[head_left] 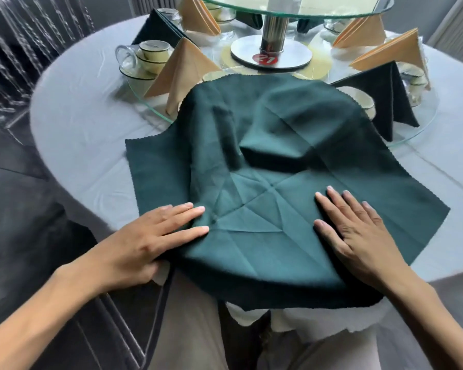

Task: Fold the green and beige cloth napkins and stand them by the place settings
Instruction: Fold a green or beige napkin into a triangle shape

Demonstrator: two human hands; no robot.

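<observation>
Round table (72,145), pale cloth, set for dining; chairs stand dim at the left. Nearest the viewer, a green napkin (278,161) lies unfolded across the near edge of the table, its near hem hanging over toward the person's lap. Left hand (150,236) rests flat on the napkin's near-left part, fingers extended, thumb side tucked at the cloth's edge; whether it pinches the hem cannot be told. Right hand (358,231) lies flat and open on the near-right part, gripping nothing. Judgement: both palms are pressing the cloth smooth and pinning it before the first fold. Old creases radiate from the napkin's centre between the hands. Its far part humps over a bowl (358,98) and the rim of a glass turntable (422,124), so it does not lie level there; it would likely need drawing nearer to fold cleanly. Farther off, finished napkins stand on the turntable: a beige napkin (182,73) far left beside stacked cups (151,56), a green one (385,94) far right, more beyond. A steel post (274,33) carries an upper glass tier.
</observation>
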